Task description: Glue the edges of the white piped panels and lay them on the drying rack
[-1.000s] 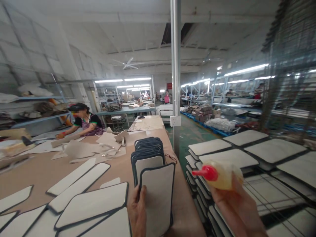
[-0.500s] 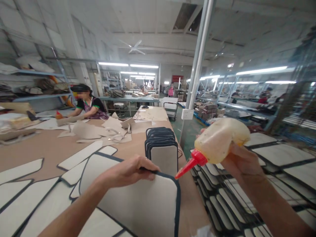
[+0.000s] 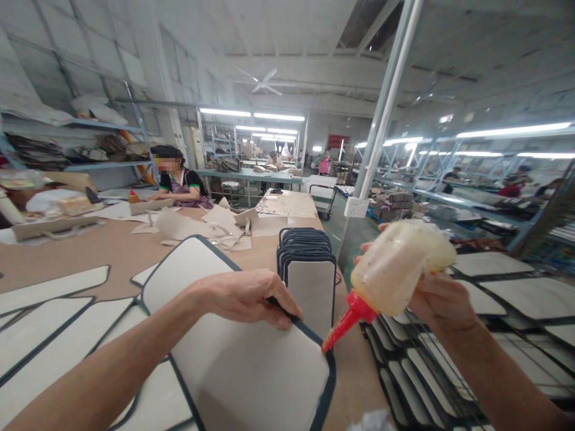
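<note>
My left hand (image 3: 258, 299) pinches the dark-edged rim of a cream panel (image 3: 251, 359), which is raised at a tilt above the table. In my right hand (image 3: 438, 299) is a cloudy glue bottle (image 3: 390, 269), tipped downward with its red nozzle (image 3: 339, 332) pointing left. The nozzle tip meets the panel's dark border near its right corner. Some of my right fingers are hidden behind the bottle. Just beyond the panel stands a stack of smaller dark-edged panels (image 3: 309, 287).
More cream panels (image 3: 54, 335) lie across the left of the brown table (image 3: 171, 254). Beige cut pieces (image 3: 211, 224) are heaped farther back. A rack of panels (image 3: 422, 365) fills the right side, beside a metal post (image 3: 377, 131). A co-worker (image 3: 182, 179) sits at the far left.
The nozzle has moved down along the panel's edge to its right corner. The panel is tilted more, its far left end higher. My view has swung slightly left.
</note>
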Available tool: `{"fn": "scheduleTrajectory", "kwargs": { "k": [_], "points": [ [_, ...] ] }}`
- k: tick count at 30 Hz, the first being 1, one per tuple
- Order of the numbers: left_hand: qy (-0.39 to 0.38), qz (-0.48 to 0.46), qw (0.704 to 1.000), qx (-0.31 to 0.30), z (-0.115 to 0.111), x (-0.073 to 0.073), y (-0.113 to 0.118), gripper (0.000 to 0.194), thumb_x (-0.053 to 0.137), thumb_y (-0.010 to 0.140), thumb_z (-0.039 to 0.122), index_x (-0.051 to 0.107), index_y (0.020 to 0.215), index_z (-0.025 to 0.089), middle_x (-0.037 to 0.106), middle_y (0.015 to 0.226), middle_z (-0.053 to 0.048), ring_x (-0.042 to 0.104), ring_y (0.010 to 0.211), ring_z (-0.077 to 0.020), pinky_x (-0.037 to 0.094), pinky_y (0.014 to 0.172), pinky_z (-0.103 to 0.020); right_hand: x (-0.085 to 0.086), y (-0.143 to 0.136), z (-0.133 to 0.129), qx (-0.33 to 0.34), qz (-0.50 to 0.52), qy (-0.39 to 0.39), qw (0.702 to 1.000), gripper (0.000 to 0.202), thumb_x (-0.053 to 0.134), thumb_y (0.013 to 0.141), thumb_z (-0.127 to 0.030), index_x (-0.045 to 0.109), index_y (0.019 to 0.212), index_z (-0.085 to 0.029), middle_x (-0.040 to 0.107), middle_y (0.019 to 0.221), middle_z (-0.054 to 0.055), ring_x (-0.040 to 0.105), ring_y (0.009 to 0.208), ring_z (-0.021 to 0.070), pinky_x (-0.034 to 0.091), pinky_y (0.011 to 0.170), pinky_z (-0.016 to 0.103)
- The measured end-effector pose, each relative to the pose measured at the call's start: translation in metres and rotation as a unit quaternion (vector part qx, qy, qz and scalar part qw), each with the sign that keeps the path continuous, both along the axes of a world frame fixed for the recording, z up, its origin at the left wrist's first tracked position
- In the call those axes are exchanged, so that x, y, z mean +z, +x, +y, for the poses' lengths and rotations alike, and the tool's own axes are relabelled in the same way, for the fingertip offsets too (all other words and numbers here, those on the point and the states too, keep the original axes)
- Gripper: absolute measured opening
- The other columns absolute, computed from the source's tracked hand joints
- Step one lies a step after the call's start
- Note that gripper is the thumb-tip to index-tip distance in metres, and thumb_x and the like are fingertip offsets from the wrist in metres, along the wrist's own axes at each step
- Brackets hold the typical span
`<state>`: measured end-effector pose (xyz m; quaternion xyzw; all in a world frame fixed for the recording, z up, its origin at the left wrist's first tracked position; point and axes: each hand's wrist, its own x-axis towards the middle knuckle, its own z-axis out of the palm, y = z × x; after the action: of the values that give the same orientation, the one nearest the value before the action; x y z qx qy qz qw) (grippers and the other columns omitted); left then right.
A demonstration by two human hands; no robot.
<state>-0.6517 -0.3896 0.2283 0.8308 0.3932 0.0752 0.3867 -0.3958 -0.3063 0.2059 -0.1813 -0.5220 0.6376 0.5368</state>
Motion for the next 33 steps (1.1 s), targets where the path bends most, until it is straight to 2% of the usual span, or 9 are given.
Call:
{"fn": "scheduleTrajectory", "kwargs": {
  "k": [5,9,12,16,21,27,33],
  "points": [
    [0.002,-0.014,1.0,0.011,-0.002,0.004,0.002,0.029,0.052,0.085,0.025,0.072,0.102,0.014,0.068,0.085,-0.004,0.056,0.073,-0.016,0.041,0.063,-0.019,-0.001,0.007,-0.006,-0.01,0.022,-0.025,0.999,0.063,0.073,0.04,-0.022,0.062,0.102,-0.023,0.071,0.087,0.009,0.063,0.093,0.0375,0.044,0.087,0.056],
    [0.007,-0.02,0.999,0.04,-0.002,0.004,0.001,0.028,0.051,0.085,0.027,0.071,0.098,0.012,0.064,0.079,-0.003,0.052,0.071,-0.0152,0.04,0.063,-0.02,-0.009,0.015,-0.006,0.008,0.047,-0.008,0.999,0.058,0.079,0.046,-0.028,0.064,0.102,-0.027,0.071,0.091,0.007,0.061,0.101,0.0351,0.044,0.092,0.052],
    [0.021,-0.026,0.998,0.055,-0.004,0.002,-0.001,0.027,0.051,0.085,0.029,0.07,0.089,0.01,0.057,0.07,-0.001,0.045,0.065,-0.0129,0.036,0.059,-0.02,-0.016,0.019,-0.004,-0.019,0.072,0.012,0.997,0.053,0.079,0.053,-0.032,0.063,0.104,-0.031,0.071,0.092,0.004,0.06,0.103,0.0328,0.046,0.092,0.05],
    [0.031,-0.051,0.996,0.071,-0.004,-0.001,-0.003,0.03,0.05,0.086,0.033,0.065,0.073,0.01,0.044,0.063,0.001,0.037,0.061,-0.0104,0.031,0.055,-0.02,-0.023,0.023,-0.006,-0.046,0.079,0.021,0.996,0.055,0.08,0.055,-0.032,0.063,0.107,-0.033,0.071,0.094,0.002,0.061,0.102,0.0313,0.046,0.093,0.048],
    [0.027,-0.066,0.992,0.102,-0.001,-0.01,-0.006,0.031,0.049,0.087,0.036,0.064,0.08,0.01,0.047,0.067,0.0,0.039,0.063,-0.011,0.032,0.056,-0.02,-0.029,0.023,-0.009,-0.064,0.1,0.032,0.992,0.057,0.081,0.056,-0.031,0.062,0.11,-0.031,0.071,0.093,0.003,0.062,0.102,0.0305,0.045,0.095,0.047],
    [0.002,-0.087,0.984,0.153,0.004,-0.023,-0.01,0.033,0.052,0.084,0.04,0.064,0.081,0.009,0.048,0.065,0.0,0.039,0.061,-0.0106,0.031,0.055,-0.021,-0.04,0.022,-0.004,-0.092,0.116,0.035,0.988,0.054,0.077,0.06,-0.028,0.061,0.112,-0.034,0.07,0.099,0.002,0.059,0.106,0.0318,0.047,0.093,0.048],
    [-0.048,-0.122,0.972,0.196,0.006,-0.03,-0.01,0.035,0.056,0.082,0.042,0.066,0.085,0.009,0.055,0.068,-0.002,0.044,0.062,-0.0116,0.035,0.057,-0.021,-0.053,0.025,-0.004,-0.079,0.112,0.027,0.99,0.054,0.074,0.063,-0.024,0.061,0.115,-0.025,0.068,0.105,0.01,0.058,0.107,0.0344,0.043,0.096,0.05]
  ]
}}
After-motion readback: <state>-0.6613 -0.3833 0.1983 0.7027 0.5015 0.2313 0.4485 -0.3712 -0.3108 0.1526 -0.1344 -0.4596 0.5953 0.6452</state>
